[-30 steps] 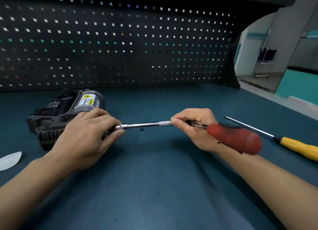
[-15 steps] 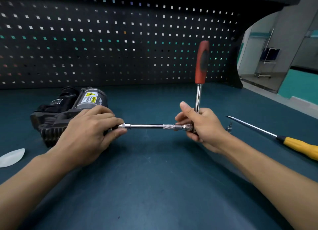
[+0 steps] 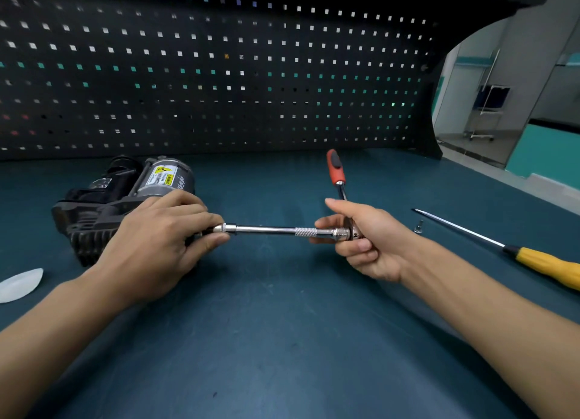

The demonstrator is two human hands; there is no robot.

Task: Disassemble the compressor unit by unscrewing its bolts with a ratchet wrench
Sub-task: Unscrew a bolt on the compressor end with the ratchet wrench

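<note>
**A:** Which way does the work lie from the grip?

**B:** To the left. The black finned compressor unit (image 3: 88, 230) with its silver labelled motor sits on the dark teal counter (image 3: 282, 340). The chrome extension bar (image 3: 266, 229) runs level from it toward the right, long axis straight across. The bolt itself is hidden under the fingers.

**A:** Who holds what?

**B:** The left hand (image 3: 157, 239) is nearer the unit and lies against the housing, its fingers and thumb pinching the socket end of the bar. The right hand (image 3: 370, 243) is curled round the head of the steel ratchet wrench (image 3: 335, 170) at the bar's other end, thumb raised. The red-and-black handle rises from the fist, square to the bar, leaning away toward the black pegboard (image 3: 219, 73).

**A:** So the turn goes round the bar?

**B:** I judge so. The handle has to sweep about that left-right axis while the left grip keeps the socket seated.

**A:** What differs from before?

**B:** Half a second ago the handle stood taller and more upright. A second ago it lay low, pointing right over the forearm. The hands and the unit have barely shifted.

**A:** Anything else nearby?

**B:** A yellow-handled screwdriver (image 3: 546, 266) and a small loose bolt (image 3: 418, 227) lie to the right, apart from the hands.
</note>
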